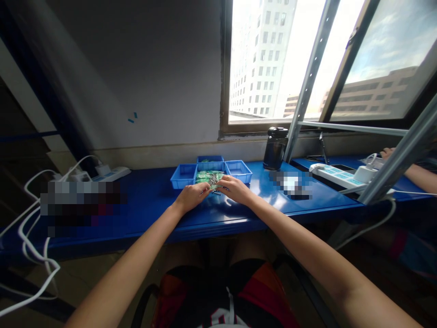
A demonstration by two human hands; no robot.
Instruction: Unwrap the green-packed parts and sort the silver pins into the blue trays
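My left hand point(193, 197) and my right hand point(235, 187) meet at the front of the blue bins, fingers closed. Between the fingertips is a small green packet point(213, 187), gripped from both sides; its exact kind is too small to make out. Silvery screws point(215, 177) lie in a loose heap just behind it. More green packets point(202, 175) are spread beside the heap. Around them stand a left blue bin point(180, 183), a right blue bin point(246, 179) and a rear blue bin point(215, 159) with something green in it. Fingers partly hide the heap's front.
The blue table point(150, 200) runs along the wall beneath a window. A black bottle point(274, 150) stands behind right, near a metal post. White power strips point(341, 175) and cables point(29, 237) lie at both sides. Another person's hand point(387, 153) shows far right.
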